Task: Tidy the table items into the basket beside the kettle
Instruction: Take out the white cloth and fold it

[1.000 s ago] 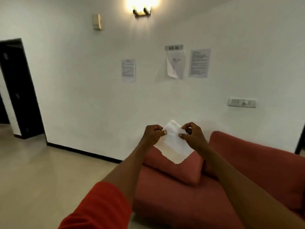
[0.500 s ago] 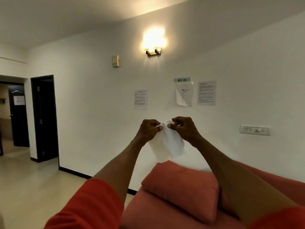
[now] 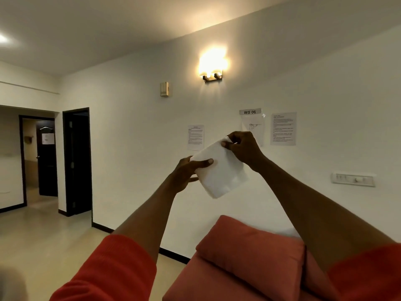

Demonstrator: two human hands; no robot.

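Note:
A white folded napkin (image 3: pixel 221 172) is held up at arm's length in front of the wall. My left hand (image 3: pixel 186 172) grips its left edge, thumb lying across the front. My right hand (image 3: pixel 244 149) pinches its upper right corner between thumb and fingers. The napkin hangs tilted, its lower corner pointing down. No table, basket or kettle is in view.
A red sofa (image 3: pixel 217 283) with a red cushion (image 3: pixel 253 250) stands below my arms against the white wall. Papers (image 3: pixel 283 128) and a switch panel (image 3: pixel 353 180) are on the wall. Two dark doorways (image 3: pixel 77 161) open at the left, beyond bare floor.
The view has tilted upward, showing more wall and ceiling. My hands have moved apart along the napkin: the left slid down to its left edge, the right stays at the top corner.

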